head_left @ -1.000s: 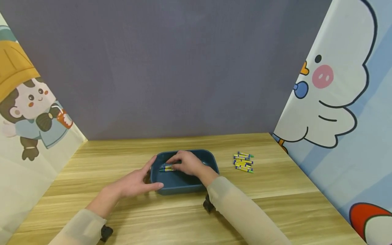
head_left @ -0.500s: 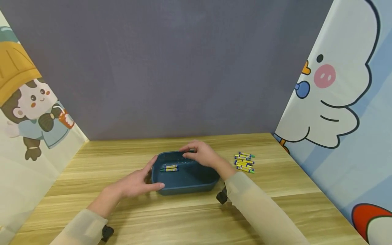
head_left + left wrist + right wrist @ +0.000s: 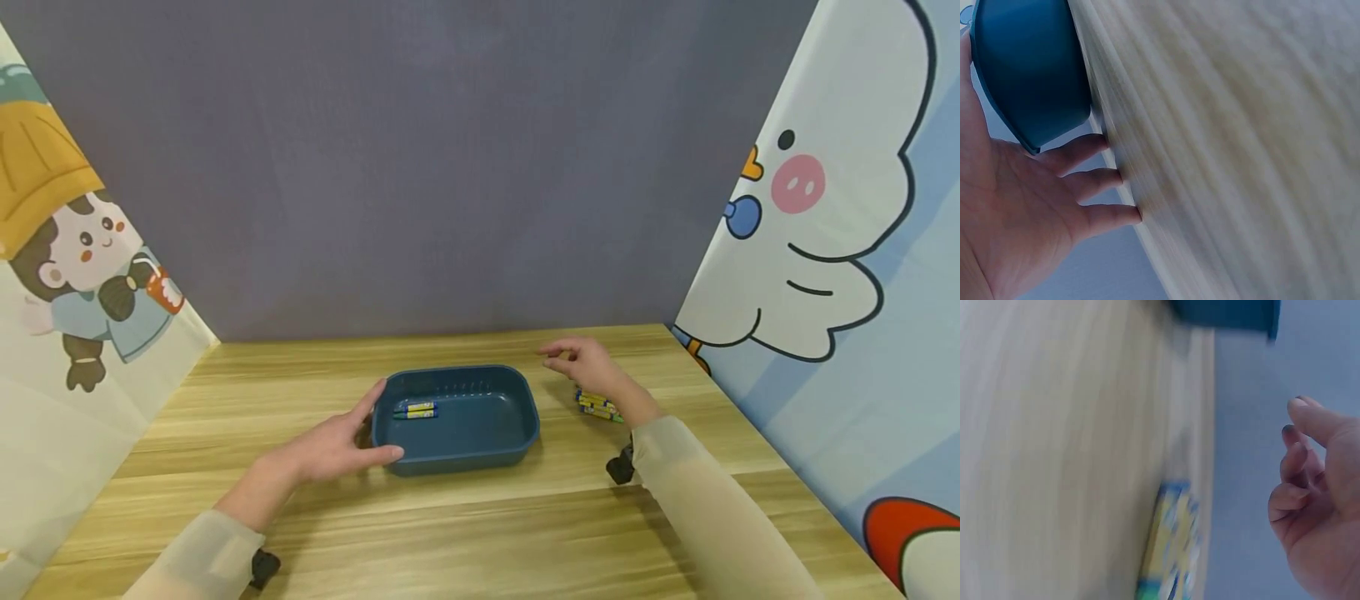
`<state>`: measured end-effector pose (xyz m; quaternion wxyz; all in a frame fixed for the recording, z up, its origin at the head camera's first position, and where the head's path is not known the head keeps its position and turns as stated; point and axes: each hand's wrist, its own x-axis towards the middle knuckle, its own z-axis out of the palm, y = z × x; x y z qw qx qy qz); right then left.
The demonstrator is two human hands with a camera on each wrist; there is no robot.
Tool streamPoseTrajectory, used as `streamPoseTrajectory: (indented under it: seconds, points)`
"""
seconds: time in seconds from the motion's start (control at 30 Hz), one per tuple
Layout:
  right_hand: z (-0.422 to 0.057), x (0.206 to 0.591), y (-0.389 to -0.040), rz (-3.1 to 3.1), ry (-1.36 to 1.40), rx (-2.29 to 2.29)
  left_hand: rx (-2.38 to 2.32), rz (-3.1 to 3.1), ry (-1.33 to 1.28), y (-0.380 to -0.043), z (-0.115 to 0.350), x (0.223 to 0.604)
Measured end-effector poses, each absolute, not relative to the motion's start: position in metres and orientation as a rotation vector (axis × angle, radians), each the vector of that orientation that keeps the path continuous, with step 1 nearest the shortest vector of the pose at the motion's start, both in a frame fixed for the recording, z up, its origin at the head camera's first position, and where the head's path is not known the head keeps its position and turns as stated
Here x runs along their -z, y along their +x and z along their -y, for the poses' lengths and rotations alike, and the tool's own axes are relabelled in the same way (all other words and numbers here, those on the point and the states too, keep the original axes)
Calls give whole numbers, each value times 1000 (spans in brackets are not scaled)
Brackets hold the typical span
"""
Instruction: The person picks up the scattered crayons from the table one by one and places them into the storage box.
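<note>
A dark blue rectangular box (image 3: pixel 472 425) stands on the table, with two crayons (image 3: pixel 416 411) lying side by side near its left end. My left hand (image 3: pixel 326 454) rests at that end, thumb and index finger spread along the rim. In the left wrist view, the other fingers (image 3: pixel 1113 214) are straight, their tips on the table. To the right of the box, my right hand (image 3: pixel 588 367) is raised above the table, fingers loosely bent and holding nothing. Just below it lies a pile of yellow-wrapped crayons (image 3: pixel 596 407), partly hidden by the hand; the right wrist view shows them blurred.
The wood-grain table (image 3: pixel 420 533) ends at a grey back panel (image 3: pixel 442 167). Printed cartoon panels flank it, a child with a drink (image 3: pixel 105 250) on the left and a white bird (image 3: pixel 817 225) on the right.
My right hand has left the crayons inside the box, lifted over its back rim and moved right to above the crayon pile. The left hand has stayed at the box's left end.
</note>
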<state>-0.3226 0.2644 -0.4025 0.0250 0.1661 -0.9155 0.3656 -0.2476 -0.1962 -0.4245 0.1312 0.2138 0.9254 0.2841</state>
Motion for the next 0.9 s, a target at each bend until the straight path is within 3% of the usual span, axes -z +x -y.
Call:
streamPoseTrajectory:
  seconds: [0.37,0.9]
  points:
    - [-342,428,-332,2907,401,-975,-827,-2681,610,-246,196,423]
    - [-372,440,-328,2982,301,-847,-826,-2680,601,-247,196,423]
